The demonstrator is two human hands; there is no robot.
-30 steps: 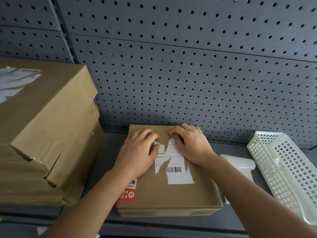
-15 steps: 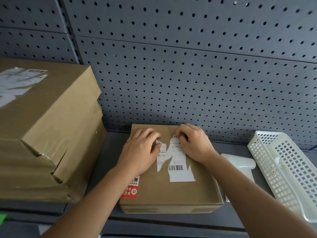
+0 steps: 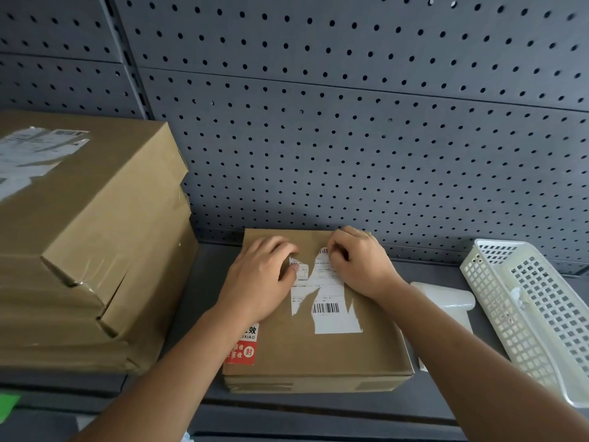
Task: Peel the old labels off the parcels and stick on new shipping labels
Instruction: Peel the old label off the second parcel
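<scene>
Nearest me, low in the centre of the frame, sat the flat cardboard parcel (image 3: 318, 355) on the grey shelf (image 3: 210, 298), with a red seal sticker (image 3: 242, 349) at its near-left corner. It looked stiff and light.

Further up its top face was the old label (image 3: 328, 301): thin paper, torn into jagged strips. I judged it would shred again if yanked, so it was best taken at a lifted edge and drawn back low and slow.

My left hand (image 3: 258, 282) lay on the box with fingers bent and thumb tip on the label's left strip. Pinching or only pinning, I couldn't tell. My right hand (image 3: 360, 266) had its fingertips curled in, nipping the label's upper-right edge.

Right of the parcel lay a curled white sheet (image 3: 446, 298). Beyond it stood a white mesh basket (image 3: 541, 330), holding only a pale scrap (image 3: 518, 296) I couldn't identify.

At the left were stacked cartons (image 3: 79, 250), the top one bearing a worn label (image 3: 35, 151). Furthest back was the pegboard (image 3: 350, 122).
</scene>
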